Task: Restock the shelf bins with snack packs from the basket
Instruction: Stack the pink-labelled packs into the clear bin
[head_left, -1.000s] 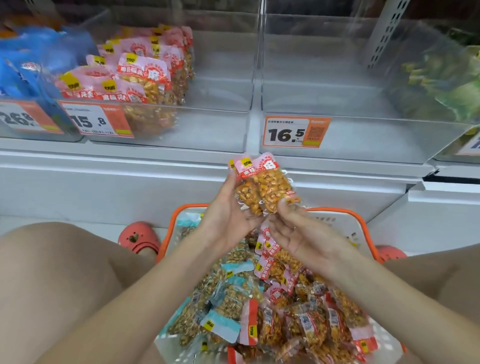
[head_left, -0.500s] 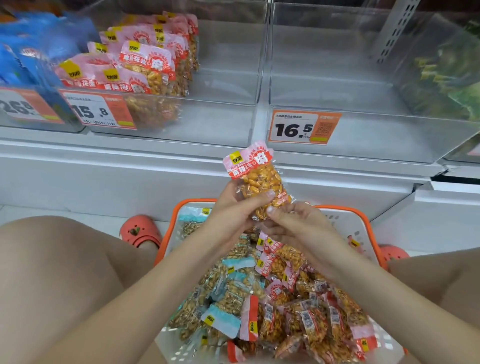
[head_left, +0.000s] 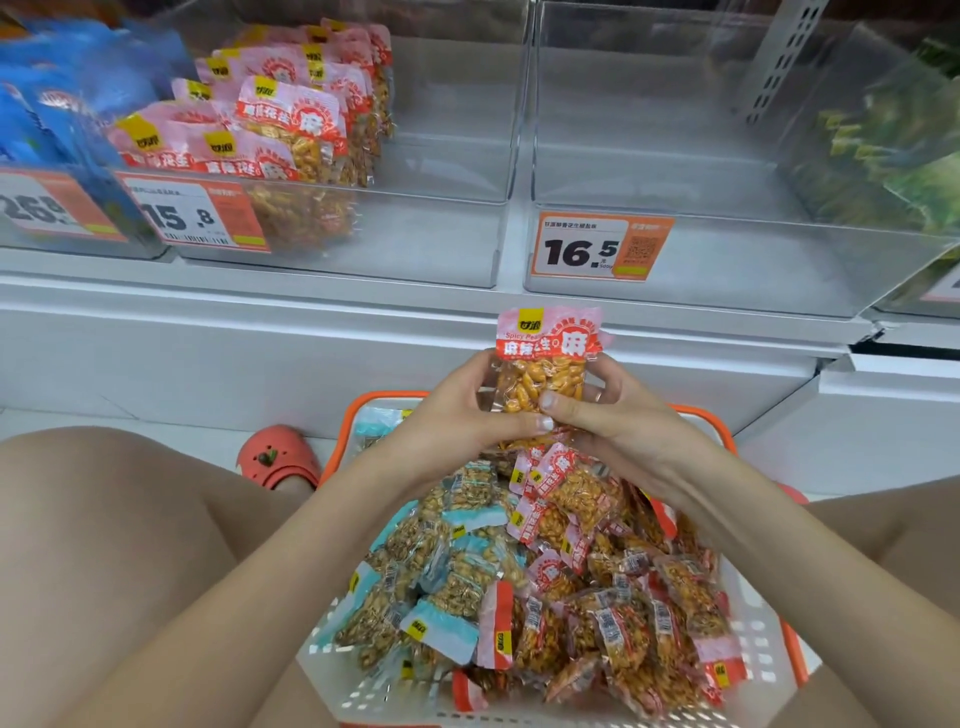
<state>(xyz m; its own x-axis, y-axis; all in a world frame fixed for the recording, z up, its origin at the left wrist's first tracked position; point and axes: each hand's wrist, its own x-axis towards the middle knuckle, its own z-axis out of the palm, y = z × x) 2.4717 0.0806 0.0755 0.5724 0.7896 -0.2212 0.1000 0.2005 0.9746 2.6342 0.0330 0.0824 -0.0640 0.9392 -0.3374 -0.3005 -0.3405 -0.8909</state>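
Both hands hold one clear snack pack of orange peanuts with a pink-and-red header (head_left: 543, 364) upright above the white plastic basket with an orange rim (head_left: 748, 654). The left hand (head_left: 457, 415) curls round its left edge, thumb across the front; the right hand (head_left: 618, 421) pinches the right side. The basket is heaped with pink-topped and blue-topped packs. On the shelf, the clear bin tagged 15.8 (head_left: 426, 244) holds matching pink packs along its left side.
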